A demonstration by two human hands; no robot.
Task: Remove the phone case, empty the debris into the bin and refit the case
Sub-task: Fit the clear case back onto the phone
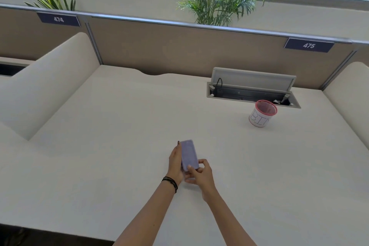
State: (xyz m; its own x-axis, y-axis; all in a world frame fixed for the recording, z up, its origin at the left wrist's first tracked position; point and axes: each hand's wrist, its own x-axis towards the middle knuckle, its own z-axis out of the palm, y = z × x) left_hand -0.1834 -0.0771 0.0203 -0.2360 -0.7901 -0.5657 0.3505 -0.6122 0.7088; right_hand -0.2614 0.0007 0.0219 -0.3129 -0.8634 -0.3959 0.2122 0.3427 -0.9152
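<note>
A phone in a lilac case [189, 154] is held above the white desk [119, 136], its back face up. My left hand [175, 163] cups its left long edge, fingers underneath. My right hand [200, 173] pinches the near bottom corner with thumb and fingers. The case sits on the phone; the screen side is hidden. A small pink mesh cup wrapped in white paper marked BIN [262, 113] stands at the far right of the desk, well apart from both hands.
An open cable hatch [252, 90] with its lid up lies just behind the bin. Padded dividers [48, 84] rise on both sides, and a brown partition [179, 46] closes the back. Plants stand beyond it.
</note>
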